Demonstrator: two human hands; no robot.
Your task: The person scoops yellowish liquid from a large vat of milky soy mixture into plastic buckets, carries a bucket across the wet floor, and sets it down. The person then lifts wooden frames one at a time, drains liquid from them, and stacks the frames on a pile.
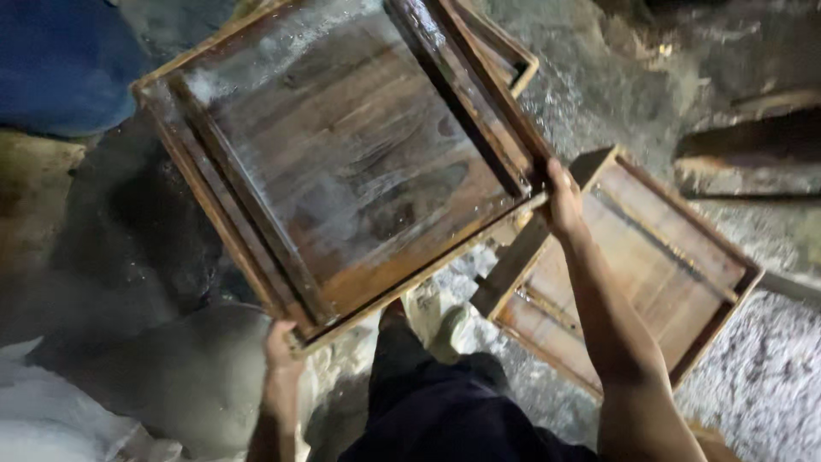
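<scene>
I hold a large, shallow wooden tray [342, 162] up in front of me, tilted, its wet board bottom smeared with white residue. My left hand [280, 346] grips the tray's near left corner from below. My right hand [560, 201] grips its near right corner. A second wooden frame edge [505, 51] shows behind the tray's far right side. Another wooden tray [650, 265] lies flat on the ground just right of my right forearm.
The ground [770, 368] is covered with white-grey gritty powder. A grey mound [197, 376] and white sacking [51, 419] lie at lower left. My dark trouser leg [428, 402] and shoe [436, 321] are below the tray. A blue shape [60, 60] sits at upper left.
</scene>
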